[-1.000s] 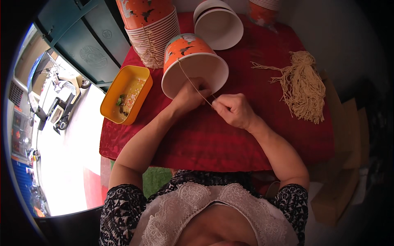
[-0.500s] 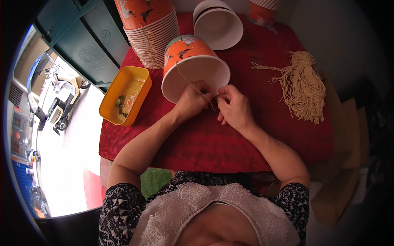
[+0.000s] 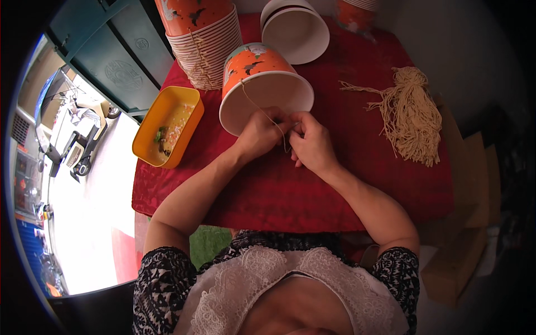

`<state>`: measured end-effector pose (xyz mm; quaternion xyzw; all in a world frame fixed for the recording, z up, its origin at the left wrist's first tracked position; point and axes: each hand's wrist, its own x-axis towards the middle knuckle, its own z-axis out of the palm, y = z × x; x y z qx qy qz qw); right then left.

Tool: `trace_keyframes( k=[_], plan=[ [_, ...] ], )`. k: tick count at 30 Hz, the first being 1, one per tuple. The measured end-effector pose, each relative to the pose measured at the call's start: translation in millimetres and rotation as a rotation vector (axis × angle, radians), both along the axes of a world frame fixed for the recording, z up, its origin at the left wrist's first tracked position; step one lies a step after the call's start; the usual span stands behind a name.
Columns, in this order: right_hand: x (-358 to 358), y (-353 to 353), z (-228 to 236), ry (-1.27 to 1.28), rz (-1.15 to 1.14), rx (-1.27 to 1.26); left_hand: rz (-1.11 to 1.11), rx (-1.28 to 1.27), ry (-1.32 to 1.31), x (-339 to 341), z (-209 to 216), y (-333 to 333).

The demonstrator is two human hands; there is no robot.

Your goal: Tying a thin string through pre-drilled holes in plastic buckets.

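An orange paper bucket (image 3: 262,62) with dark figures printed on it lies tilted, its white mouth facing me. From the left of its rim a thin tan string (image 3: 257,103) runs down across my left fingers and hangs in a loop below them. My left hand (image 3: 260,134) is closed at the lower rim, its fingertips partly inside the mouth. Beside it my right hand (image 3: 314,146) is closed in a pinch, and its fingertips meet those of the left. The string between the fingertips is mostly hidden.
A stack of orange buckets (image 3: 207,56) stands behind on the red tablecloth (image 3: 268,201), with white-mouthed buckets (image 3: 298,38) to its right. A yellow tub (image 3: 146,137) holding small scraps sits left. A bundle of tan strings (image 3: 414,120) lies right, near cardboard (image 3: 460,240).
My right hand has moved slightly left and its fingertips have come against my left hand's. The string loop beneath the hands has shifted a little left. The bucket stays tilted.
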<state>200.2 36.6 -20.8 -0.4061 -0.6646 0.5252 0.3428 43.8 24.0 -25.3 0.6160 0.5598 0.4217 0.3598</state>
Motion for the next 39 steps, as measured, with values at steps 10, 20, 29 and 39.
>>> trace_keyframes(
  k=[10, 20, 29, 39],
  plan=[
    [8, 14, -18, -0.128, -0.031, 0.465, -0.005, -0.134, -0.161, -2, 8, -3],
    [3, -3, 3, 0.031, -0.02, -0.047, -0.03, -0.168, -0.188, -1, 9, -7],
    [6, 8, -15, -0.107, -0.046, 0.426, 0.015, -0.205, -0.204, 1, 15, -9],
    [7, 12, -10, -0.151, 0.011, 0.493, -0.004, -0.242, -0.26, -3, 14, -9]
  ],
)
